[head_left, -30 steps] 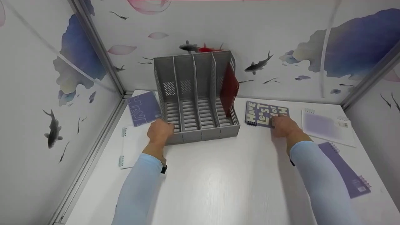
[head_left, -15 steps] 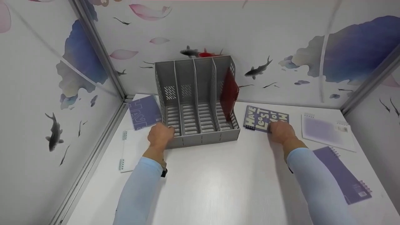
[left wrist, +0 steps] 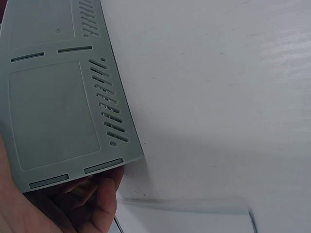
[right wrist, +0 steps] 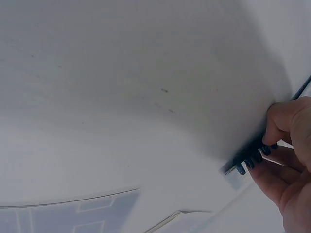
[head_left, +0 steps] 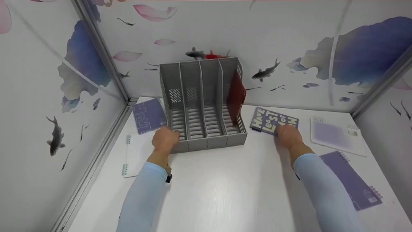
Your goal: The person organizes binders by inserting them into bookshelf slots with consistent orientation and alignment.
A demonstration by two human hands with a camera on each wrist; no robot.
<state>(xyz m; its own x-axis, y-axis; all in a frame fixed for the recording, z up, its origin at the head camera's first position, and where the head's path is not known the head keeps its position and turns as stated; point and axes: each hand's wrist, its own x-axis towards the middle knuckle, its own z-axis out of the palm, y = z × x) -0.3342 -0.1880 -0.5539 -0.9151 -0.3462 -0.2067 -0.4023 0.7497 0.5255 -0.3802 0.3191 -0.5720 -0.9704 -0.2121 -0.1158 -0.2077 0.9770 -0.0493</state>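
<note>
Notebook lies right of the grey rack, long axis roughly side to side, near edge pinched by the nearer right hand. The left hand grips the rack's near left corner.

Head: up high behind left hand and right hand, facing forward-down, well back | Left wrist: right in close, facing the rack just above the fingers | Right wrist: close too, facing tabletop beside the fingers | Shared with head: rack at left fingers; notebook at right fingers
</note>
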